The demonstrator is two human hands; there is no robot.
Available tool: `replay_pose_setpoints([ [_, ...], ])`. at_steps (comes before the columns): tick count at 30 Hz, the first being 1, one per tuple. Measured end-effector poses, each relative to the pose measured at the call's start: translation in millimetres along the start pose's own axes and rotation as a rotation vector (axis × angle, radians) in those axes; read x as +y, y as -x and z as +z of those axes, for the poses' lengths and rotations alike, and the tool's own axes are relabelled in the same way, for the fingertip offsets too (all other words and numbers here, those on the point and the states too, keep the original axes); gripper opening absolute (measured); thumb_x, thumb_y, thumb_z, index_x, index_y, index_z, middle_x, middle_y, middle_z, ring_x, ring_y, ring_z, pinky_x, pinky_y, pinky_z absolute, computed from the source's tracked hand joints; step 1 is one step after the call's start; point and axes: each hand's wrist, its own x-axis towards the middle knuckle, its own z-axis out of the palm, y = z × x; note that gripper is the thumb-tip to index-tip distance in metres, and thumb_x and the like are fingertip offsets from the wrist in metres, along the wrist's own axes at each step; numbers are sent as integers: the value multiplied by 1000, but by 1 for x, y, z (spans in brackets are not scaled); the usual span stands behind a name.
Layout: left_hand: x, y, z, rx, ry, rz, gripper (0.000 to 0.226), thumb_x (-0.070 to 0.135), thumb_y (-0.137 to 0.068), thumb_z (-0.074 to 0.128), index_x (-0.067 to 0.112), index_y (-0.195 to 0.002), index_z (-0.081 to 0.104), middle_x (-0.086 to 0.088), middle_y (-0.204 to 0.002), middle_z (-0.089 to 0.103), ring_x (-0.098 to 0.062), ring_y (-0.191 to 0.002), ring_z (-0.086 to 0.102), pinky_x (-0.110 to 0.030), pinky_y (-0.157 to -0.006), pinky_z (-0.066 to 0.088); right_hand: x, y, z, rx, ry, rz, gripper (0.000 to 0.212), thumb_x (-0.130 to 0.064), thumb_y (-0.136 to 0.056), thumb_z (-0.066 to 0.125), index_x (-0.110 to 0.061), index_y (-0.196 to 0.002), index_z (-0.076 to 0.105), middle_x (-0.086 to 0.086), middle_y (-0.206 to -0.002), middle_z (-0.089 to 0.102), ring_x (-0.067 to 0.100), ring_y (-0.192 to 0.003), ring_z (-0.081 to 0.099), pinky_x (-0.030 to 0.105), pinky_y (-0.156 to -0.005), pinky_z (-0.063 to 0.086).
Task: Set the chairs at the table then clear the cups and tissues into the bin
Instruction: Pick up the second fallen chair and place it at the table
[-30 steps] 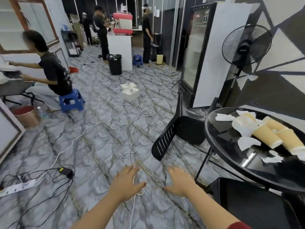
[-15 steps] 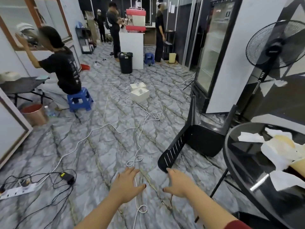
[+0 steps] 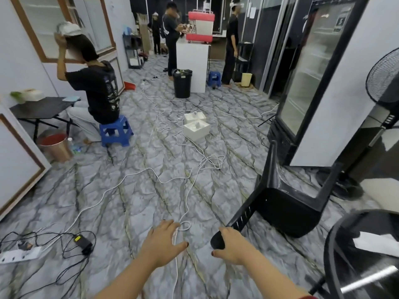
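Now reaching the toppled chair (image 3: 287, 203), right hand (image 3: 232, 244) grips its backrest; left hand (image 3: 163, 242) open.

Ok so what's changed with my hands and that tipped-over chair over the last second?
The right hand has reached forward and now rests on the top edge of the fallen black chair; earlier it hovered short of it. The left hand stays open above the floor by the white cable. The chair still lies on its side beside the round table.
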Motion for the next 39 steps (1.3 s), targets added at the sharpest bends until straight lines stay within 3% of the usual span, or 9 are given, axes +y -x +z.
replay_pose_setpoints([
  [5,-16,-72,-29,-14,-1,31,94,85,-67,33,29,-143,26,6,-154,21,-14,-142,15,-42,-115,14,-4,-69,-32,4,-23,20,88,-51,-81,56,-17,-147,7,7,-153,19,26,-138,21,37,-112,25],
  [10,-29,-159,-72,-47,-19,87,70,60,-85,45,28,-144,24,5,-156,16,-15,-143,10,-43,-117,9,-15,-145,-73,-9,-68,88,84,-55,-79,55,-20,-144,16,7,-148,27,26,-133,30,38,-106,33],
  [15,-43,-237,-111,-72,-87,193,72,61,-85,46,28,-144,23,5,-155,17,-14,-143,11,-44,-117,10,-27,-201,-109,36,-160,126,86,-50,-83,56,-18,-147,7,7,-153,18,24,-138,21,35,-113,23],
  [20,-46,-304,-124,-93,-106,230,71,62,-84,45,30,-144,24,6,-155,17,-15,-143,12,-44,-116,14,-19,-245,-140,80,-194,169,81,-46,-83,58,-18,-145,14,10,-149,26,26,-135,28,34,-109,28],
  [33,28,-516,-163,-154,-74,318,70,61,-84,45,30,-144,24,5,-155,17,-15,-143,11,-43,-117,11,74,-386,-259,65,-165,250,85,-50,-83,56,-18,-147,9,8,-153,18,26,-139,20,35,-111,24],
  [39,57,-591,-177,-174,-52,386,71,62,-81,45,32,-143,26,6,-155,19,-12,-142,14,-43,-117,14,108,-436,-305,104,-202,288,86,-54,-78,58,-24,-145,14,6,-148,29,24,-133,29,36,-107,31],
])
